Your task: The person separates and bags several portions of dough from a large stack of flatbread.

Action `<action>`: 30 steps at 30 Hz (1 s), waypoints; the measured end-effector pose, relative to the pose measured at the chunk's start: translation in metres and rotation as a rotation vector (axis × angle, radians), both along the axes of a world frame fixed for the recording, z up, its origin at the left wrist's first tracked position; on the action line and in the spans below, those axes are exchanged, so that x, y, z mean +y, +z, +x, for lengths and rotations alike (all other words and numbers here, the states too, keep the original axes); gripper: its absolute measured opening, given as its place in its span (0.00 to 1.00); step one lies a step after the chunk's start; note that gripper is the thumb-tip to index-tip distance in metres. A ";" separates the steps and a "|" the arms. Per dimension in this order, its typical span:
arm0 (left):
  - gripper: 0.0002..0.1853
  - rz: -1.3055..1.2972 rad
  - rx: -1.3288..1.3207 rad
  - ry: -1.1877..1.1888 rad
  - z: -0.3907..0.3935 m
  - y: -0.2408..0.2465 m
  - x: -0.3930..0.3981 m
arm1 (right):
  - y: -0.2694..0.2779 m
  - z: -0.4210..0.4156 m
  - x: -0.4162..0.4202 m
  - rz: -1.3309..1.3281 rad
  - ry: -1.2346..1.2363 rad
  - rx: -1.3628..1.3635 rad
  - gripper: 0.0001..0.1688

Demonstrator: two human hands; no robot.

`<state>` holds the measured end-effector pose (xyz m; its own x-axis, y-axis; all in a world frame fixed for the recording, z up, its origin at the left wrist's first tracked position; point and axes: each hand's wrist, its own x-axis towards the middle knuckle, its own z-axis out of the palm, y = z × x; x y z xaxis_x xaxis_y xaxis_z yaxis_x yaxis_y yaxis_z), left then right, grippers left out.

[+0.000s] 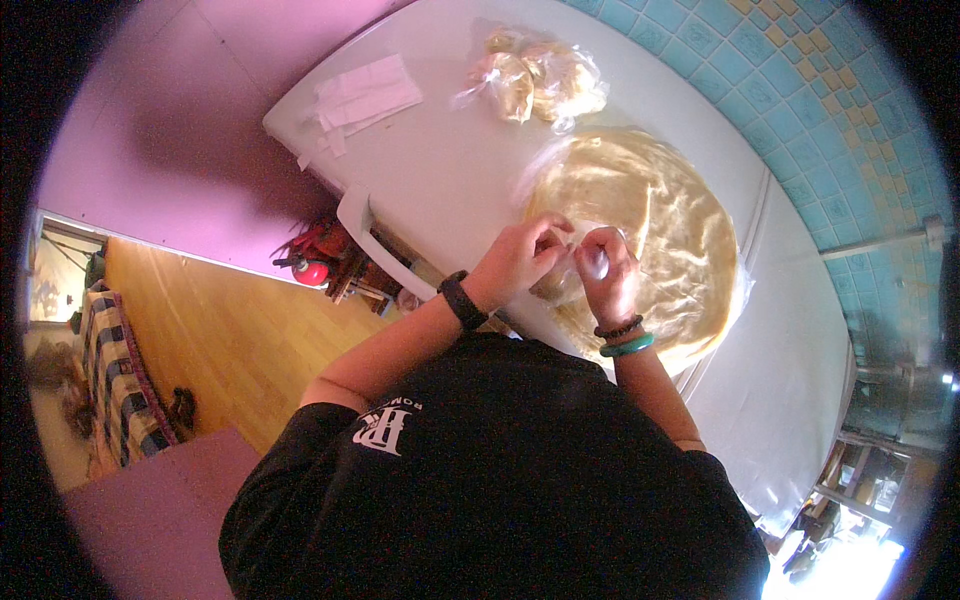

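Note:
My left hand (pixel 517 255) and my right hand (pixel 611 274) meet in front of my chest. Between their fingertips is the gathered, twisted neck of a small clear plastic bag (pixel 553 286). The bag hangs below the fingers, partly covered by them, and what it holds is hard to make out. Behind and under both hands lies a large, round, thin yellow sheet or stack of sheets (pixel 675 232), wrinkled and glossy, with clear plastic film around its edge. It rests on a white panel with a handle, perhaps a chest freezer lid (pixel 450 172).
Several filled clear plastic bags (pixel 540 79) sit at the far side of the lid. Folded white paper or cloth (pixel 371 94) lies at its far left corner. A curved white handle (pixel 382 251) juts out at left. Blue tiled wall (pixel 750 82) borders the right; a red object (pixel 310 271) stands below left.

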<state>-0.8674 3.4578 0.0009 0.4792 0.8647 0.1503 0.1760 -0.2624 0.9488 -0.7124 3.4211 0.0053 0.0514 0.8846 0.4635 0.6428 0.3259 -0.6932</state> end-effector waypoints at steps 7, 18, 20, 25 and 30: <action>0.05 0.315 0.275 -0.047 -0.015 -0.002 0.007 | 0.015 0.010 -0.004 -0.132 0.211 -0.107 0.04; 0.09 0.014 0.009 0.168 -0.044 -0.026 0.030 | 0.010 0.022 0.039 -0.336 0.554 -0.530 0.28; 0.11 -0.033 -0.142 0.264 -0.051 -0.029 0.039 | -0.001 0.023 0.066 -0.381 0.485 -0.308 0.17; 0.11 -0.082 -0.437 0.423 -0.076 -0.027 0.049 | 0.037 -0.011 0.150 -0.666 0.355 0.449 0.12; 0.13 -0.070 -0.330 0.419 -0.079 -0.044 0.054 | 0.013 -0.031 0.256 -0.576 0.340 1.471 0.20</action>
<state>-0.9462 3.5117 -0.0433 0.0277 0.9851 0.1698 -0.0589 -0.1680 0.9840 -0.7432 3.6766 0.0187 -0.0959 0.9775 -0.1880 -0.6988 -0.2006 -0.6866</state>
